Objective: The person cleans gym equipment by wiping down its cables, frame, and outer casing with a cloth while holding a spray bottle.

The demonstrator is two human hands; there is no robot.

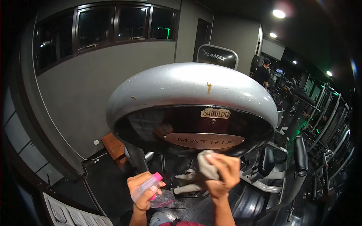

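Observation:
My left hand (141, 201) is closed around a spray bottle (163, 199) with a pink nozzle and a clear body, held low in front of me. In my right hand (225, 174) is a bunched grey cloth (207, 165), raised just below the lower edge of the gym machine's top cover (196, 81). Whether the cloth touches the cover I cannot tell. This cover is silver and rounded, with a few brown scuffs. Its black front carries a "SHOULDER" label (215, 113) and a "MATRIX" plate (204, 141).
Behind the cover stands another machine with a "PLAMAX" panel (217, 56). A wooden box (112, 146) sits by the left wall. Black pads (301, 155) and metal frames fill the right side. Farther back stands a person in dark clothes (261, 73).

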